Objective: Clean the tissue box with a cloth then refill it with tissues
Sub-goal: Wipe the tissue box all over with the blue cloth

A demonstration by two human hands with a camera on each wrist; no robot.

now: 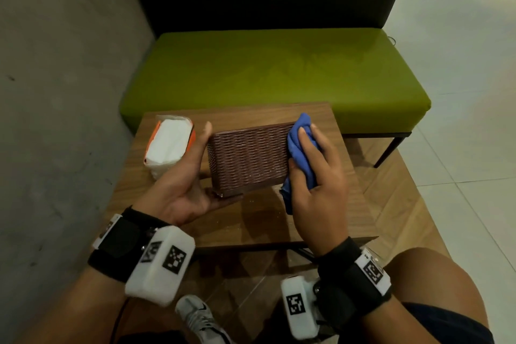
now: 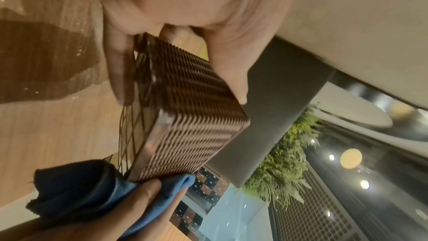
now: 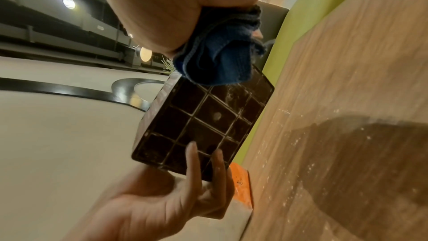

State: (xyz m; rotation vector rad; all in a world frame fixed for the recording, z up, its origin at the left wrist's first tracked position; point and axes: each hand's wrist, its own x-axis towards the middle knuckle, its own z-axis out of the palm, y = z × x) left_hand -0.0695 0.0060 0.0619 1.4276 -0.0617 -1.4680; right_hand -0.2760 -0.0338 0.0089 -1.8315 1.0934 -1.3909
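A brown woven-pattern tissue box [image 1: 248, 158] [image 2: 185, 116] [image 3: 203, 127] is held above the wooden table [image 1: 251, 220]. My left hand [image 1: 187, 176] [image 3: 185, 180] grips its left end, thumb along one side and fingers under the gridded bottom. My right hand [image 1: 312, 165] holds a bunched blue cloth [image 1: 303, 153] [image 2: 97, 190] [image 3: 220, 56] against the box's right end. A white stack of tissues in an orange-edged wrapper [image 1: 169, 145] [image 3: 242, 184] lies on the table at the left.
A green padded bench [image 1: 273, 72] with a dark backrest stands just behind the table. A grey wall [image 1: 55, 92] runs along the left. White crumbs dot the tabletop [image 3: 301, 153]. My knee [image 1: 435, 282] and a shoe [image 1: 201, 318] are below the near edge.
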